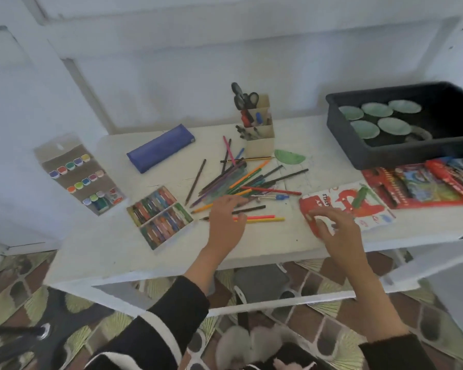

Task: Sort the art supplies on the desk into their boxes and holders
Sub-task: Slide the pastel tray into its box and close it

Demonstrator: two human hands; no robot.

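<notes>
A heap of loose coloured pencils and pens (241, 180) lies in the middle of the white desk (118, 252). My left hand (226, 222) hovers over the heap's near edge with relaxed fingers, holding nothing. An open box of oil pastels (159, 216) sits left of it. My right hand (334, 233) reaches with spread fingers over the near end of a red and white pastel box lid (358, 204), empty. A cardboard holder (259, 129) with scissors and pens stands at the back. A blue pencil case (161, 148) lies at the back left.
A pack of small paint pots (78, 174) lies at the desk's left edge. A black tray (412, 153) with green dishes stands at the back right, above red pencil packs (422, 188). A green paper piece (289, 157) lies near the holder. Patterned floor lies below.
</notes>
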